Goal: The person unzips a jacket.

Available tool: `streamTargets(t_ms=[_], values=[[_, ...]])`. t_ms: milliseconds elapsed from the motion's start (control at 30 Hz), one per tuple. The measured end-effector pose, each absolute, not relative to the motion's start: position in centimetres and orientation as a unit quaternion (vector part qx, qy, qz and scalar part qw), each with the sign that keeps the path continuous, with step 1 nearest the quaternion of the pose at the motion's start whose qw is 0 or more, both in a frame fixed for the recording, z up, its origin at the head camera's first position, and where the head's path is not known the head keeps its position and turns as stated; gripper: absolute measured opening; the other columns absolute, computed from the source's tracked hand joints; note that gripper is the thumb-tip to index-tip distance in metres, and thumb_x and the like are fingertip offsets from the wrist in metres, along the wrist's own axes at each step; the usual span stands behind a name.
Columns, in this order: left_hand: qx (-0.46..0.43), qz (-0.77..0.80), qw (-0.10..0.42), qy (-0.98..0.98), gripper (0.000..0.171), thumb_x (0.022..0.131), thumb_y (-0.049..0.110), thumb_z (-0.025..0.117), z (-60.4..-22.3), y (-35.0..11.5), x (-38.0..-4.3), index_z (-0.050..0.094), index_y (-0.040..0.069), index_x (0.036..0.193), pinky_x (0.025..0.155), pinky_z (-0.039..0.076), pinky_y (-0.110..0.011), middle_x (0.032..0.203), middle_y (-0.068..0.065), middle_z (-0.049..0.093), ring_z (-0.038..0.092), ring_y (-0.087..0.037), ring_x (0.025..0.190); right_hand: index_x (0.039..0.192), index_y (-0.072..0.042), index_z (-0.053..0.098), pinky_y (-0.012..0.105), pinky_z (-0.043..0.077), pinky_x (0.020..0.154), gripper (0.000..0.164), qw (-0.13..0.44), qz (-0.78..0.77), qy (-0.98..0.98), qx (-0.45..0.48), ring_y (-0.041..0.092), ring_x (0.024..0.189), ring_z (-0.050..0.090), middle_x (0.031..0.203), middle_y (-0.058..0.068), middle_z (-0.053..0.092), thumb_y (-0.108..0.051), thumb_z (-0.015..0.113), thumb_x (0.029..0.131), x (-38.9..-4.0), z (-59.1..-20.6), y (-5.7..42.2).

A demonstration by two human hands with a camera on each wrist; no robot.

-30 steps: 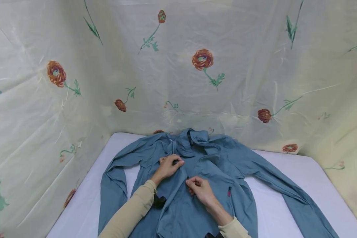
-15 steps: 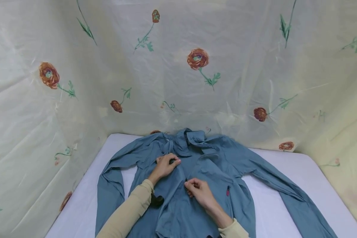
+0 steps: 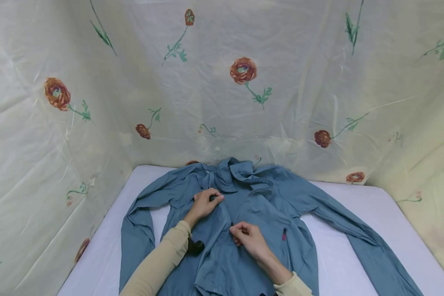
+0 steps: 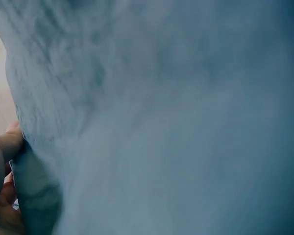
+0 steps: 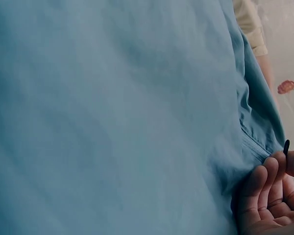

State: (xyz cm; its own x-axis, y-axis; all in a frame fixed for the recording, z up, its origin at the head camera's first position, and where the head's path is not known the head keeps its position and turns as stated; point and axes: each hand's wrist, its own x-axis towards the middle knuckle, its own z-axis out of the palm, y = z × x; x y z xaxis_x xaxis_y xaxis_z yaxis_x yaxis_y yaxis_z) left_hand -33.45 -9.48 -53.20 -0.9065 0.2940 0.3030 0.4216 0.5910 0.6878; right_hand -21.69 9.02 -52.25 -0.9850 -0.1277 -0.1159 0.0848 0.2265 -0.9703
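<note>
A blue jacket [image 3: 299,197] lies spread front up, its collar at the far edge and its sleeves out to both sides. My left hand [image 3: 206,202] grips the upper part of its front edge; in the left wrist view, thumb and fingers [image 4: 9,142] pinch the cloth at its border. Lower down on the front, my right hand [image 3: 250,239] pinches a small dark zipper pull [image 5: 286,146] between thumb and curled forefinger. Above that pull the jacket front parts toward the collar. Most of the zipper's slider is hidden by the right fingers.
Beneath the jacket is a white-covered table [image 3: 333,246]. Pale flowered curtains [image 3: 281,123] hang behind it and at both sides. A pocket with a red zipper tab [image 3: 284,234] shows on the jacket's right half. A black wrist device [image 3: 195,247] sits under the left cuff.
The head view has shifted slightly, so the scene sits a little further left. Both hands keep their holds on the jacket and the zipper pull, with hardly any movement.
</note>
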Motion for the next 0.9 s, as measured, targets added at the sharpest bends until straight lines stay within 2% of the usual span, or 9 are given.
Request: streamTargets(t_ms=[133,500,733,900], values=[[-0.19,-0.411,0.079,-0.888,0.02,0.093,0.035,0.059,-53.1,-9.6,-33.5,0.069,0.018,0.094,0.089,0.03,-0.047,0.103,-0.004,0.068,0.061,-0.025,0.099,0.096,0.004,0.065,0.027,0.051,0.061,0.023,0.096,-0.625,0.774,-0.015,0.011,0.063,0.057,0.071,0.003,0.063,-0.019,0.061,0.093,-21.5,-52.0,9.1],[-0.176,-0.415,0.077,-0.889,0.021,0.093,0.035,0.058,-53.4,-9.7,-33.5,0.068,0.017,0.094,0.085,0.03,-0.045,0.102,-0.005,0.067,0.06,-0.025,0.096,0.095,0.008,0.063,0.031,0.052,0.065,0.022,0.116,-0.625,0.772,-0.027,0.013,0.065,0.056,0.071,0.006,0.062,-0.013,0.057,0.094,-18.5,-48.6,8.8],[-0.183,-0.408,0.081,-0.891,0.018,0.093,0.033,0.059,-53.6,-9.7,-33.6,0.069,0.018,0.091,0.085,0.029,-0.045,0.097,-0.004,0.067,0.06,-0.024,0.093,0.095,0.007,0.063,0.032,0.052,0.063,0.024,0.119,-0.629,0.768,-0.021,0.013,0.064,0.056,0.071,0.004,0.062,-0.016,0.059,0.094,-19.1,-51.0,9.2],[-0.235,-0.281,0.097,-0.925,0.01,0.093,0.025,0.061,-52.6,-9.3,-32.3,0.07,0.021,0.094,0.099,0.025,-0.054,0.103,0.002,0.066,0.061,-0.017,0.097,0.095,0.004,0.064,0.032,0.051,0.063,0.025,0.125,-0.626,0.769,-0.021,0.012,0.065,0.056,0.073,0.004,0.062,-0.021,0.059,0.094,-19.5,-52.7,9.6]])
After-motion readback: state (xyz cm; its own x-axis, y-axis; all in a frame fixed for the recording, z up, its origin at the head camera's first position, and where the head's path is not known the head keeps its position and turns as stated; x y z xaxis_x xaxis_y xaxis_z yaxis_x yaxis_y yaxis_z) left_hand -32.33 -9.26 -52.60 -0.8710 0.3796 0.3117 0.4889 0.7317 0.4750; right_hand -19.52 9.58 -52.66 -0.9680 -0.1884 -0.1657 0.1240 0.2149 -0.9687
